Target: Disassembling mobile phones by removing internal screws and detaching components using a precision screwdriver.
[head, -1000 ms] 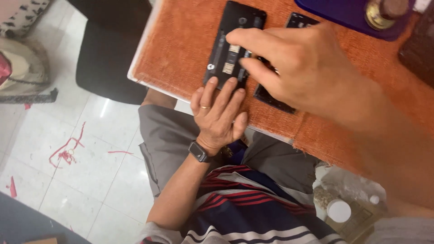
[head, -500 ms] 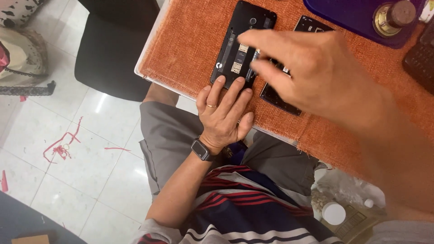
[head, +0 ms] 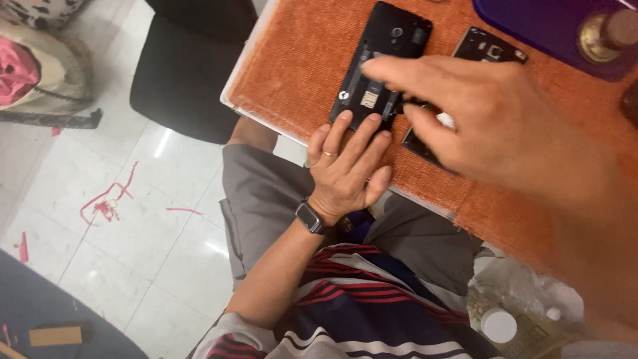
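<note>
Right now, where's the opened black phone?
In the head view the opened phone lies upper centre on the orange mat, near its left edge. The left hand presses its lower end; the right hand reaches over it.

Bare orange mat (head: 292,73) open left of the phone (head: 379,63), left hand (head: 345,169) blocking the near table edge, right hand (head: 492,126) covering the gap between phone and back cover (head: 488,50), purple tray (head: 545,30) closing off the far right corner
</note>
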